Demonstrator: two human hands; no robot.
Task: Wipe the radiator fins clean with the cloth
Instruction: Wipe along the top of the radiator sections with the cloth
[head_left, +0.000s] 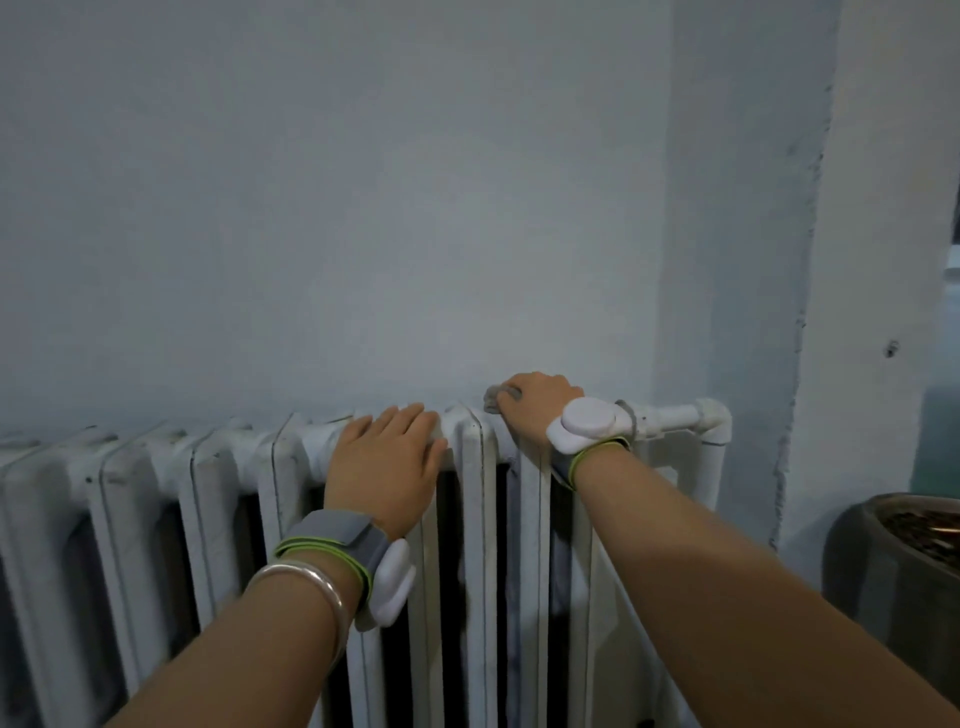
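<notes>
A white cast-iron radiator with vertical fins runs along the wall from the left edge to the middle right. My left hand rests flat on the top of a fin, fingers straight. My right hand sits on the radiator's top further right, its fingers curled round a small grey cloth. Only a bunched bit of the cloth shows past the fingers; the hand hides the remainder. Both wrists wear grey straps with white sensor pods.
A white pipe leaves the radiator's right end and bends down beside a rough wall corner. A dark round pot stands on the right. The pale wall rises directly behind the radiator.
</notes>
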